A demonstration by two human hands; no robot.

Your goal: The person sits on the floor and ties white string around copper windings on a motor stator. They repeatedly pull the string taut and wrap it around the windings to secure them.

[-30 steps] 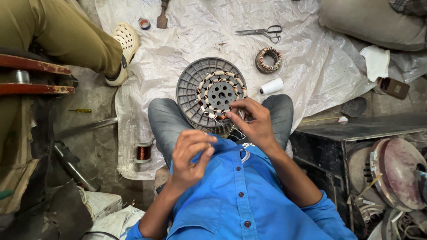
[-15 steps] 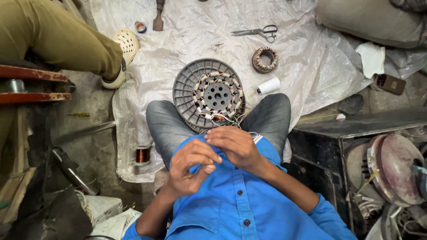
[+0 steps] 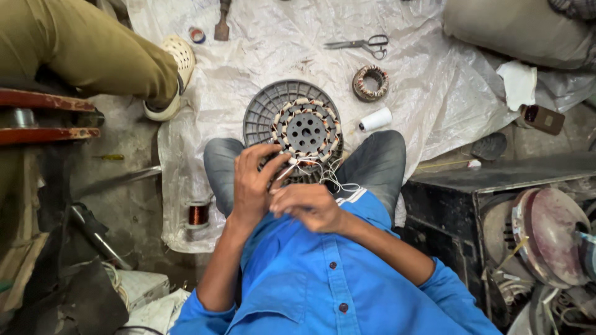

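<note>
The stator [image 3: 307, 129] lies flat on a grey disc [image 3: 261, 115] between the knees, just beyond both hands. The left hand [image 3: 254, 183], nearer it, pinches white thread [image 3: 310, 170] trailing from its near edge; the right hand [image 3: 307, 205] is curled closed on the same thread.

Bright blue button-up shirt [image 3: 323, 279], dark round buttons down the front placket, collar open. Sleeves rolled back to the elbows, forearms bare. White stripes at the shirt hem just above the lap. Grey-blue denim jeans [image 3: 379, 161] on both knees, beyond the shirt. Left hand [image 3: 254, 183] and right hand [image 3: 310, 208] bare: no gloves, rings or watch.
</note>
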